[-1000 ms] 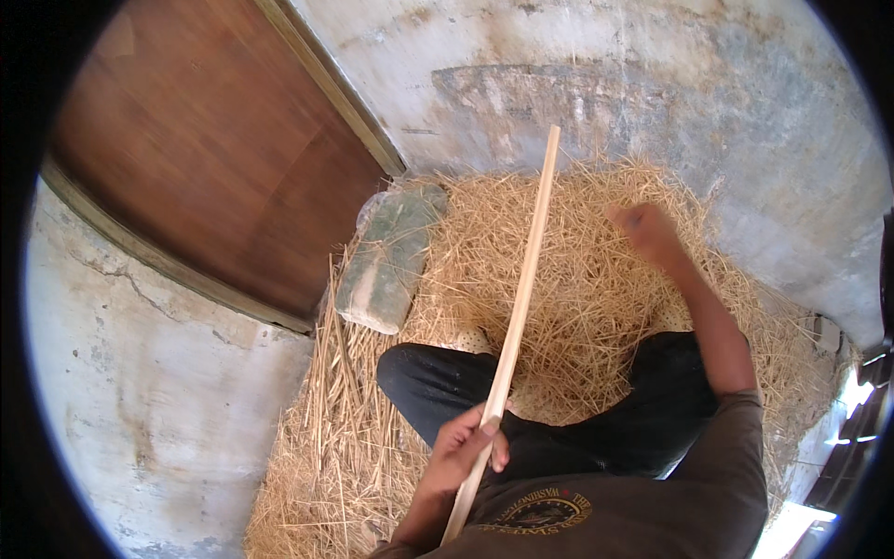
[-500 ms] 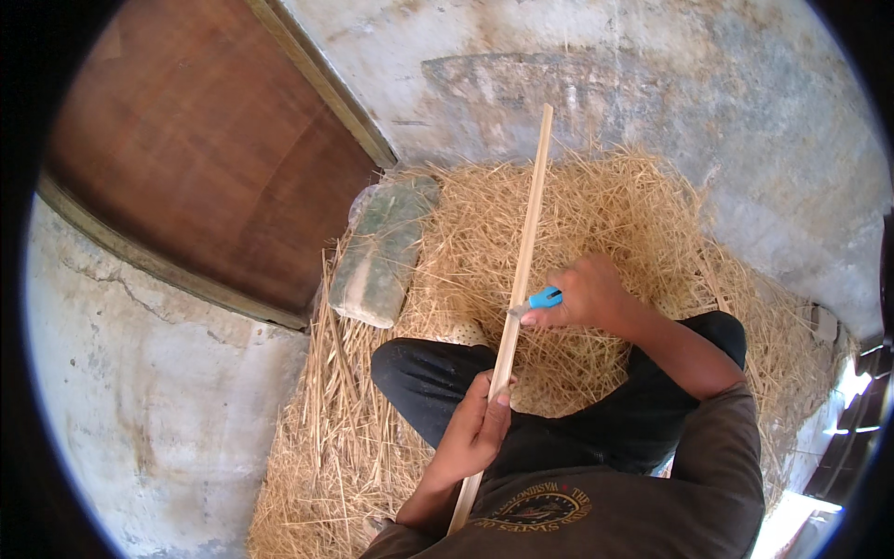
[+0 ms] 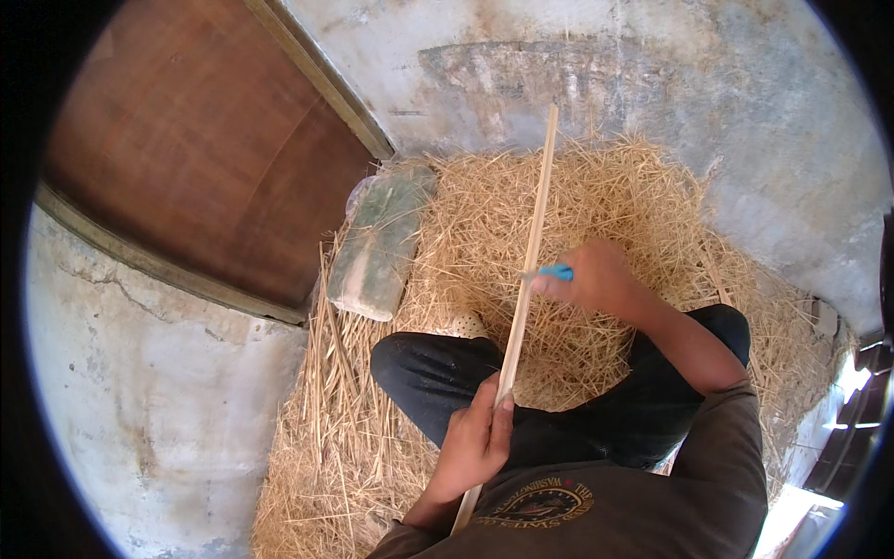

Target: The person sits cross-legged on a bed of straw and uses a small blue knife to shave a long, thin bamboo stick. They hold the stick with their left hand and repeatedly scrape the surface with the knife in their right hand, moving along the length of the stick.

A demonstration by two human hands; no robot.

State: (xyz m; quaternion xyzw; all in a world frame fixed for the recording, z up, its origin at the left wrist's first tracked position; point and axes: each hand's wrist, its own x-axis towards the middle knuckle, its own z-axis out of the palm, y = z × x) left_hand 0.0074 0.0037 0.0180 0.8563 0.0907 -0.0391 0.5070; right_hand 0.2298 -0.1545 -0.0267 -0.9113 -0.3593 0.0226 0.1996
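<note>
A long thin pale wooden stick point(image 3: 532, 242) runs from my lap up to the far wall, over a heap of straw point(image 3: 596, 214). My left hand point(image 3: 475, 443) grips the stick's lower part above my dark trousers. My right hand point(image 3: 591, 278) holds a small blue-handled tool point(image 3: 556, 272) whose tip touches the stick at about mid-length. I sit cross-legged on the straw.
A greenish plastic-wrapped bundle point(image 3: 380, 244) lies at the straw's left edge, beside a brown wooden door point(image 3: 196, 149) with a raised threshold. Rough concrete floor point(image 3: 149, 401) is at left and a plastered wall point(image 3: 652, 74) at the back. Loose straw stalks point(image 3: 326, 410) trail toward me.
My right hand came back from the far straw holding the blue tool and set it against the stick. The left hand kept its grip low on the stick.
</note>
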